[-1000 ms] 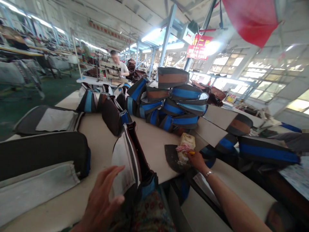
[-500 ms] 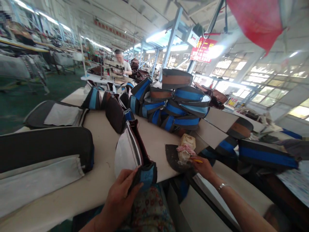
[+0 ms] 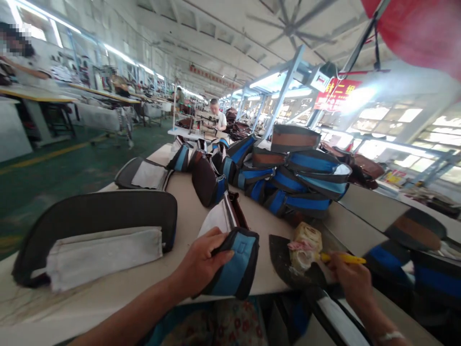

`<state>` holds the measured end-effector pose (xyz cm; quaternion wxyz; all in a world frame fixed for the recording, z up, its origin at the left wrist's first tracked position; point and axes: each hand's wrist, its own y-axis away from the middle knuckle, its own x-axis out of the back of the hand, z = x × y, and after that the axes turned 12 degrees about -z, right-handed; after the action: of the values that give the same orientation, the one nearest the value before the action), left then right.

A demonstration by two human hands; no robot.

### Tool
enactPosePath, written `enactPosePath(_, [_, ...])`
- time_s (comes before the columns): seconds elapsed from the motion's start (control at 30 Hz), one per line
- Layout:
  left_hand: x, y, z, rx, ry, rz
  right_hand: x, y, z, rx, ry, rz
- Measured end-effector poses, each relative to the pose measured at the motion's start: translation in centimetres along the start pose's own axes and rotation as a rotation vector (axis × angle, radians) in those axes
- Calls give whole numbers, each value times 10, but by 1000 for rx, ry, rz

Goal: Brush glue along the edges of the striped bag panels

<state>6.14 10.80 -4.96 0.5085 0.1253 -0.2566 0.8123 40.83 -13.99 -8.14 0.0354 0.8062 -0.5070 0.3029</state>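
My left hand is closed around the edge of an unfinished bag, fingers on top and thumb on its blue strip with dark grey borders. The bag's white lining and brown inside show beyond the fingers. My right hand grips a yellow-handled tool, probably a brush; its working end is hidden at a container. That crusted, cream-coloured container has a pink cloth around it and sits on a dark, stained scrap at the table's front edge.
Stacked bag pieces in blue, grey and brown rise at the back. Two dark panels with white cloth lie on the left of the table. More pieces crowd the right. A person sits at a sewing machine beyond.
The view has swung left, so the scene sits further right. My left hand has raised and turned the bag, its blue strip now facing me. The yellow handle now shows more fully.
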Motion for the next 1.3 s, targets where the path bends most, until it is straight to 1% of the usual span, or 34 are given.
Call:
enactPosePath(0.07, [-4, -4, 4, -21, 28, -1, -1, 9, -45, 42, -76, -16])
enactPosePath(0.13, [-10, -7, 6, -45, 57, -13, -7, 24, -97, 154, -258, -60])
enactPosePath(0.17, [-13, -8, 6, -51, 71, -22, -11, 33, -122, 206, -290, -103])
enactPosePath(0.23, [-20, -9, 8, -53, 95, -34, -23, 52, -166, 360, -310, -145])
enactPosePath(0.3, [-24, -10, 9, -54, 113, -35, -36, 67, -196, 549, -242, -249])
enactPosePath(0.37, [-26, -9, 11, -55, 126, -31, -50, 75, -211, 716, -130, -345])
enactPosePath(0.4, [-26, -9, 11, -53, 130, -24, -55, 77, -213, 789, -72, -377])
enactPosePath(0.47, [-24, -7, 12, -44, 133, -11, -62, 78, -212, 912, 29, -396])
enactPosePath(0.53, [-20, -6, 12, -41, 128, -12, -61, 75, -206, 989, 103, -391])
enactPosePath(0.6, [-17, -5, 11, -38, 121, -17, -51, 70, -198, 1003, 140, -392])
enactPosePath(0.67, [-14, -4, 11, -32, 125, -11, -40, 67, -192, 988, 165, -393])
enactPosePath(0.73, [-14, -5, 10, -27, 139, -5, -31, 67, -191, 975, 191, -354])
enactPosePath(0.77, [-15, -5, 9, -26, 146, -7, -31, 69, -192, 980, 200, -315])
enactPosePath(0.83, [-18, -5, 9, -22, 156, -8, -36, 74, -197, 1004, 207, -252])
enactPosePath(0.87, [-19, -5, 8, -19, 161, -8, -41, 78, -199, 1026, 203, -250])
enactPosePath(0.9, [-19, -5, 8, -16, 169, -8, -47, 80, -201, 1047, 192, -272])
enactPosePath(0.97, [-18, -4, 8, -4, 194, -13, -57, 83, -202, 1071, 155, -368])
enactPosePath(1.0, [-17, -4, 9, 8, 209, -15, -60, 83, -200, 1072, 141, -416])
enactPosePath(1.03, [-15, -3, 9, 22, 222, -17, -62, 81, -196, 1071, 137, -437])
enactPosePath(1.1, [-11, -1, 11, 47, 245, -13, -58, 76, -187, 1062, 165, -398])
enactPosePath(1.2, [-8, 0, 13, 63, 276, -6, -46, 73, -175, 1064, 208, -257])
enactPosePath(1.27, [-11, 0, 12, 67, 293, -2, -42, 78, -174, 1069, 238, -183])
enactPosePath(1.3, [-12, -1, 12, 66, 303, -3, -42, 81, -175, 1073, 254, -167])
